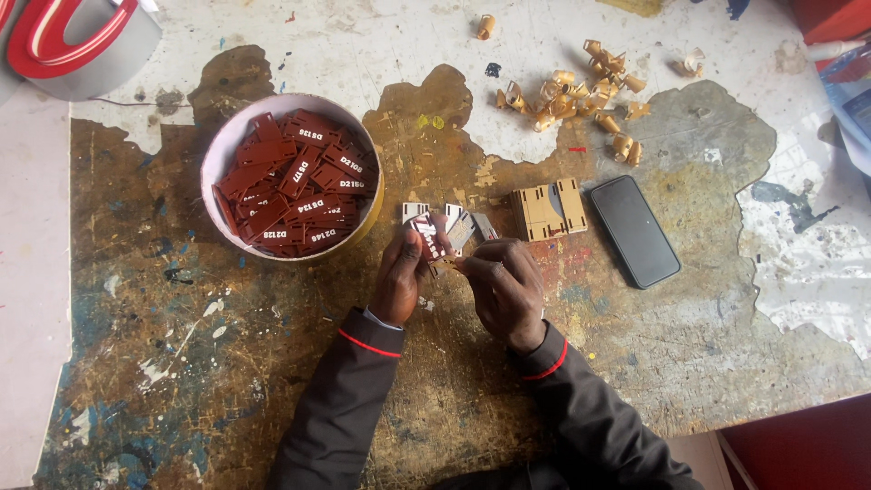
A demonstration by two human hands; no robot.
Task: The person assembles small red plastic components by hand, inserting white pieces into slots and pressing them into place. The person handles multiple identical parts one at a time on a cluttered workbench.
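Space on the worn, paint-stained table (227, 381) is widest in front of the person, between the near edge and the hands. Further away it is more crowded: a round bowl (222, 150) full of dark red tags (295, 181) stands just left of the hands, a small wooden block (548, 209) and a black phone (634, 230) lie to the right, and curled paper peelings (572, 95) are scattered beyond. Both forearms in dark sleeves come up from the near edge and meet in the middle. The left hand (397, 277) pinches one red tag (427, 238), held tilted just above the table. The right hand (506, 286) has its fingers curled, fingertips pressed at the tag's lower edge. A few grey tags (461, 227) lie behind it.
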